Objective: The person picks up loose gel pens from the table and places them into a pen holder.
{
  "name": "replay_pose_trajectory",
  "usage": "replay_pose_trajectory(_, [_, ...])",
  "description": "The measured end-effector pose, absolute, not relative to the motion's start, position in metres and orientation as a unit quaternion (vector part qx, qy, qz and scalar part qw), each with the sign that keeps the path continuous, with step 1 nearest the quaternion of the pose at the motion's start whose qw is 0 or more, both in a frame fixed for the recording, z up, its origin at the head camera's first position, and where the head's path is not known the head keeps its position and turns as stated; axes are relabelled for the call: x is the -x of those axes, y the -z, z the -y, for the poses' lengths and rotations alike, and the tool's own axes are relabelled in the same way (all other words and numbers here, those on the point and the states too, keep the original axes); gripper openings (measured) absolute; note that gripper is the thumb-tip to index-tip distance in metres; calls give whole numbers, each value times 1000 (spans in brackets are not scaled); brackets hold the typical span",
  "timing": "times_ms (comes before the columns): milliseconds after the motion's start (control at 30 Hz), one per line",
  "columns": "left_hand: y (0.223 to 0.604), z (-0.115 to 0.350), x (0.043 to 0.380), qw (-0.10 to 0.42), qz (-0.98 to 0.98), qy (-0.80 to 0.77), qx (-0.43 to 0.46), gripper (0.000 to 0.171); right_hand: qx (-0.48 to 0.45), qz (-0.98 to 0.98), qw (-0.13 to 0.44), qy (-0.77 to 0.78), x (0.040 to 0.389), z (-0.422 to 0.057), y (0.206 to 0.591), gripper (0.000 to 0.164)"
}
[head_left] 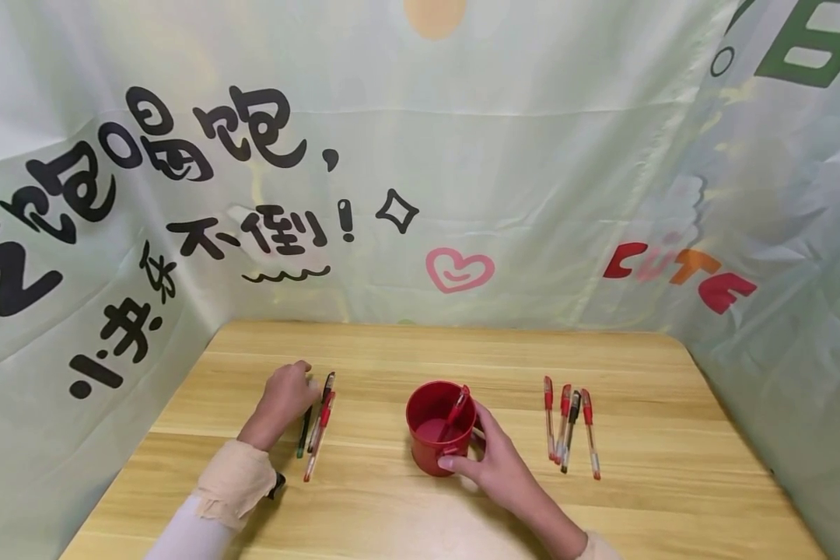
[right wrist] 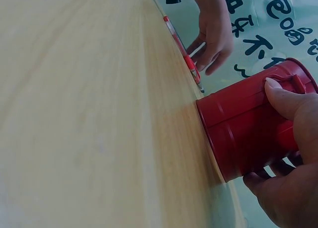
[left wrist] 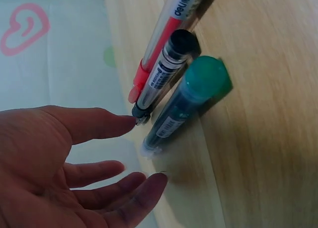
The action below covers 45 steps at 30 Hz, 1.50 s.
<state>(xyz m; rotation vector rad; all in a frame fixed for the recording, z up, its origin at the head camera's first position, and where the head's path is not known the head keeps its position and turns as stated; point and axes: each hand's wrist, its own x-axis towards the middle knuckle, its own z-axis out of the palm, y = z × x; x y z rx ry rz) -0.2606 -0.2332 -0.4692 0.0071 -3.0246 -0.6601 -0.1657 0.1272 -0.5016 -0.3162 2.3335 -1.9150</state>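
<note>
My left hand (head_left: 288, 397) hovers at the far ends of a small group of pens on the left of the table. In the left wrist view its thumb and fingers (left wrist: 87, 174) are spread apart, with a green pen (left wrist: 186, 101) in front of the gap. The thumb tip is right at the end of a black pen (left wrist: 161, 76); a red pen (head_left: 325, 416) lies beside that. My right hand (head_left: 504, 470) grips a red metal bucket (right wrist: 243, 123) by its side, thumb near the rim. One red pen (head_left: 460, 400) leans inside the upright bucket.
Several red and black pens (head_left: 549, 420) lie side by side on the table right of the bucket. The wooden tabletop (head_left: 371, 350) has rounded far corners. A printed cloth curtain (head_left: 532, 179) hangs close behind it and on both sides.
</note>
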Motion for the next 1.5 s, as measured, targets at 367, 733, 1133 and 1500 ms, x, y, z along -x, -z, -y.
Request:
replay_pose_trajectory(367, [473, 238, 266, -3, 979, 202, -11, 32, 106, -765, 55, 633, 167, -126, 501, 99])
replay_pose_trajectory(733, [474, 241, 265, -19, 977, 212, -15, 19, 107, -767, 54, 630, 167, -125, 501, 100])
replay_pose_trajectory(1133, [474, 239, 263, -20, 976, 215, -8, 44, 105, -768, 50, 630, 167, -125, 501, 100])
replay_pose_trajectory(1500, [473, 243, 263, -30, 974, 224, -26, 11, 104, -767, 48, 631, 166, -126, 502, 100])
